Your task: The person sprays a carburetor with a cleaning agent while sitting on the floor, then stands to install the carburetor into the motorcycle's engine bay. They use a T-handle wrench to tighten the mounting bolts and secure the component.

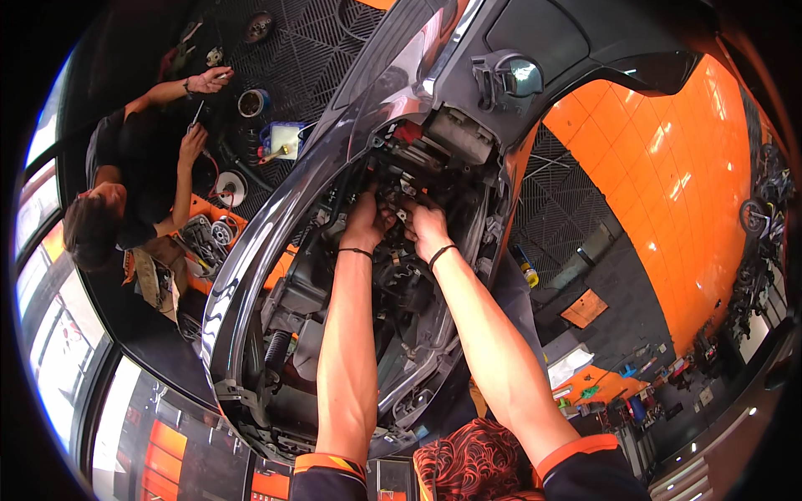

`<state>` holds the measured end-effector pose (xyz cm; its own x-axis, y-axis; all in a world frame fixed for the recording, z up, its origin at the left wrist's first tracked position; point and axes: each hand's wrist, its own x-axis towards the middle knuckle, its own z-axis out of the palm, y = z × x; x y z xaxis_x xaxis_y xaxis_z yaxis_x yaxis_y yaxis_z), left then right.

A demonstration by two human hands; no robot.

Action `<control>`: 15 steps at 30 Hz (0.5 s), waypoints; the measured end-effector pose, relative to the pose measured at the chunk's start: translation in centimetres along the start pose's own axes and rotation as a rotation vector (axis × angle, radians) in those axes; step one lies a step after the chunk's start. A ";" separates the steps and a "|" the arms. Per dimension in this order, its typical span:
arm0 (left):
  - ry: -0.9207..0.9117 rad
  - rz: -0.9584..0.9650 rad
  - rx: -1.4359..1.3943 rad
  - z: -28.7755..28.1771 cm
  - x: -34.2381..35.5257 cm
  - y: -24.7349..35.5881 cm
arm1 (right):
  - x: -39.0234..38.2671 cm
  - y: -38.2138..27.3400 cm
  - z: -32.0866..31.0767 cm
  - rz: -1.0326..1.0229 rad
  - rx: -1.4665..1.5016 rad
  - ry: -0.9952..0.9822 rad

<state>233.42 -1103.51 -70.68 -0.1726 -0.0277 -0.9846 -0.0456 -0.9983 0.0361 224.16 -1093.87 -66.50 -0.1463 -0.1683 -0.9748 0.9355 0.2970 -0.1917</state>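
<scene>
Both my hands reach into the opened body of what looks like a motor scooter (242,217), among dark hoses, wires and engine parts (401,275). My left hand (368,219) has its fingers curled in near the middle of the bay; whatever they grip is hidden. Close beside it, my right hand (428,224) is closed in a pinch at a small pale metal piece (403,215). Whether the fingers hold that piece or only touch it, I cannot tell. A grey box-like part (459,134) sits just beyond my hands.
At the left a co-worker (125,192) holds a slim tool in one hand. Near that person lie a tray of metal parts (200,244), a round can (251,103) and a blue-and-white container (282,140). Orange flooring (635,167) extends right; tools (643,409) lie lower right.
</scene>
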 end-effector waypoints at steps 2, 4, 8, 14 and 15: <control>-0.039 -0.019 -0.017 -0.7 0.5 0.0 | -0.1 0.1 0.1 -0.013 -0.020 0.004; -0.005 -0.009 0.069 0.1 -0.1 0.0 | -0.1 0.3 0.2 -0.049 -0.051 0.027; 0.187 -0.016 0.305 3.3 -1.6 1.2 | 0.6 1.0 0.1 -0.143 -0.148 0.135; 0.029 -0.126 -0.007 0.0 0.5 2.0 | 2.1 2.0 0.1 -0.247 -0.283 0.148; 0.044 -0.107 -0.034 0.4 0.7 1.8 | 2.0 1.8 0.2 -0.269 -0.303 0.163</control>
<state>232.78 -1105.32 -71.22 -0.1254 0.0771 -0.9891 -0.0281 -0.9968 -0.0742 225.65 -1093.89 -68.78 -0.4436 -0.1339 -0.8862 0.7242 0.5290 -0.4424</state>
